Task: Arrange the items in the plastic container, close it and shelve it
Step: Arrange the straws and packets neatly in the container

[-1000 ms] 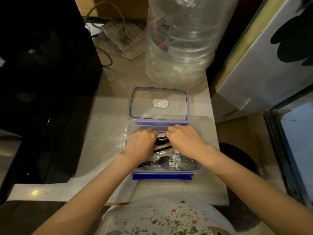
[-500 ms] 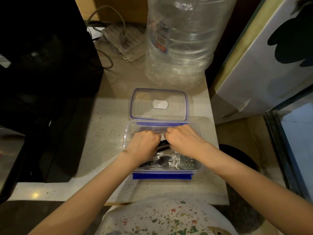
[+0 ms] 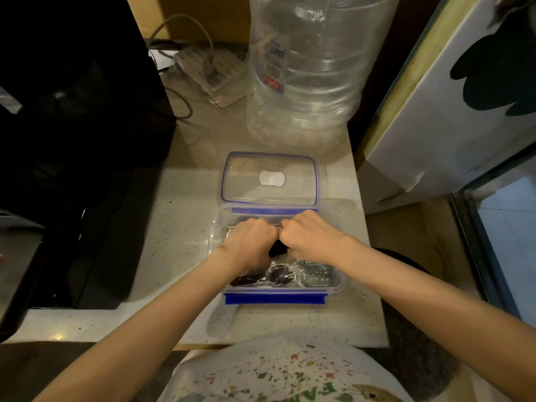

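Since the earlier frame both hands have shifted toward the far wall of the container (image 3: 342,281) and now meet knuckle to knuckle. Left hand (image 3: 253,242) and right hand (image 3: 309,237) are curled down over a dark item (image 3: 278,248) — whether either grips it cannot be told. Likely purpose: packing the contents flat so the lid (image 3: 269,178) will seat. The lid lies off, just behind the container on the counter (image 3: 185,242). A large bottle (image 3: 307,76) stands close behind — an obstruction.

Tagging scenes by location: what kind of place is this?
Probably a home, a kitchen or utility corner: a speckled stone countertop, a large empty water jug, a power strip with cables, and a clear plastic container being packed.
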### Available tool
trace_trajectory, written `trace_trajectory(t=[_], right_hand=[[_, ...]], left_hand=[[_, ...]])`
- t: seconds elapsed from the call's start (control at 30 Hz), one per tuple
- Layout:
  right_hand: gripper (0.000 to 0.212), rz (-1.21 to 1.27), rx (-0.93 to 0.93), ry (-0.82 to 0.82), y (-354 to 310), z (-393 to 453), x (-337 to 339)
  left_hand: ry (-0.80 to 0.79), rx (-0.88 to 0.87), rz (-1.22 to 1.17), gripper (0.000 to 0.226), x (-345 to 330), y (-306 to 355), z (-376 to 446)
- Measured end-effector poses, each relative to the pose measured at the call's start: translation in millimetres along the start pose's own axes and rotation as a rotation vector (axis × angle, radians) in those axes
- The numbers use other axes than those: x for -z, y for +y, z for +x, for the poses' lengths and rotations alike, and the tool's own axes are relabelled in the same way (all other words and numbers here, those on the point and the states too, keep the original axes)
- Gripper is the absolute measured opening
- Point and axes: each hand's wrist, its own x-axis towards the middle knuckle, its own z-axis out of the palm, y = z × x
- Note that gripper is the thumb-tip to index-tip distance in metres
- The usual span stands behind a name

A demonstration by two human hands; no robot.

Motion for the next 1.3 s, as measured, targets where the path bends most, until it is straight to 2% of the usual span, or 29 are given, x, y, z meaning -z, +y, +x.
trace_trajectory(t=[0.17, 0.27, 0.5, 0.87, 1.3], right_hand=[[0.018, 0.053, -0.017, 0.031, 8, -2, 5], [0.018, 0.121, -0.038, 0.075, 13, -6, 6], [0.019, 0.253, -0.027, 0.041, 1, -10, -4], [0.017, 0.253, -0.087, 0.091, -1, -13, -6], [0.022, 0.209, -0.091, 0.14, -5, -13, -8]], left_hand=[[-0.009, -0.003, 0.002, 0.023, 9, -7, 1], [-0.003, -0.042, -0.045, 0.019, 10, -12, -3], [-0.051, -0.018, -0.041, 0.019, 5, -5, -18], [0.049, 0.077, 0.08, 0.02, -6, 4, -22], [0.084, 0.106, 0.058, 0.018, -11, 3, -17]])
